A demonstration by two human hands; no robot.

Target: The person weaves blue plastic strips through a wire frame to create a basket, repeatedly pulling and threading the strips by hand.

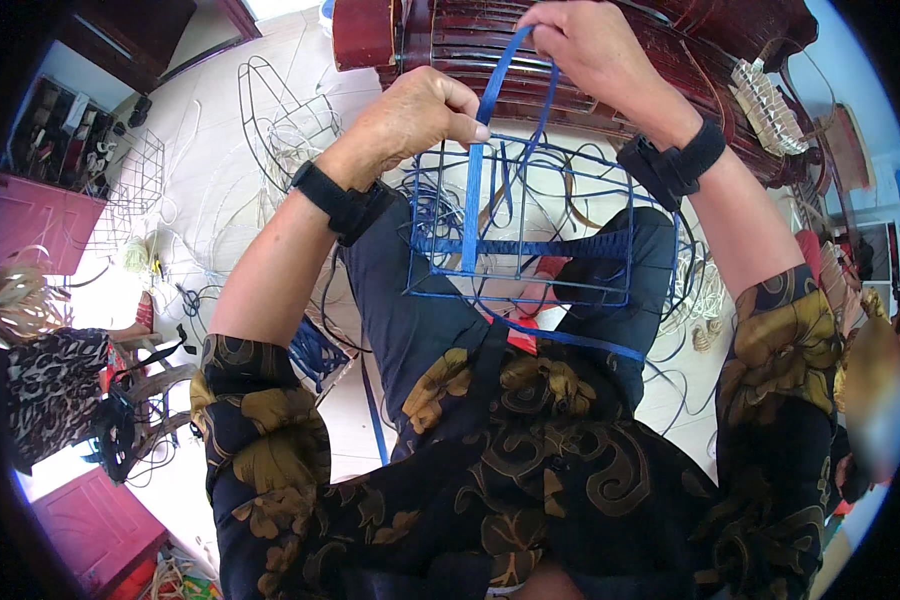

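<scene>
My black-and-gold patterned shirt (570, 450) is closest, and past it a blue strap (473, 200) stands up from the near side of a wire frame (515, 298), which sits at my knees with a woven blue band partway along it. My left hand (425, 115) pinches the strap above the frame; my right hand (590, 45), well apart, grips it higher, at the top of a loop. I judge the strap light, flat and springy, perhaps slick, and apt to kink if bent sharply, so a flat thumb-and-finger pinch near the wire suits it. The frame looks light but stiff, best steadied by a rail or corner. Around it are my dark trousers (380, 270), then pale coiled cord (705, 295) on the right and a dark red wooden bench (450, 40) beyond.
</scene>
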